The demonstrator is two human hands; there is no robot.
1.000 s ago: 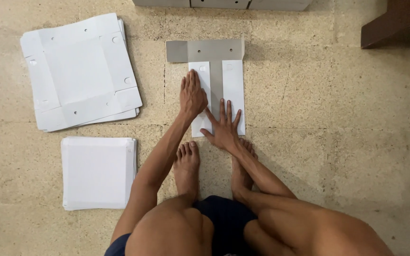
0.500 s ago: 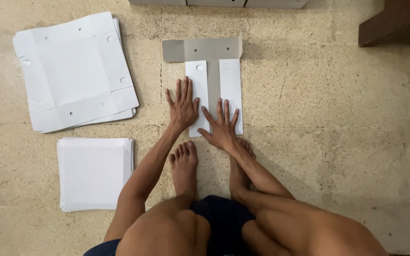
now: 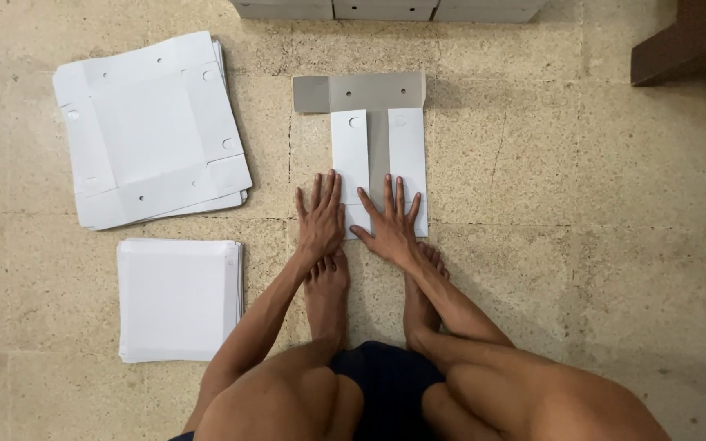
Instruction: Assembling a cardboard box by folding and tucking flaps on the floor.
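- I see the folded white card blank (image 3: 379, 155) on the floor (image 3: 582, 245) at twelve o'clock from my feet.
- Left hand (image 3: 320, 219) and right hand (image 3: 390, 229): spread flat, pressing its near edge.
- Probably light, stiff board; grip side flaps.

Floor (image 3: 582, 245): beige speckled stone tiles, thin dark joints, some stains (a hairline crack runs out beyond the fingers' right side).
Top edge: grey boxes (image 3: 386, 8) in a row, well ahead of the fingers.
Upper right corner: dark brown wooden furniture (image 3: 692, 41), partly cut off.
Light: soft, even, with faint shadows.
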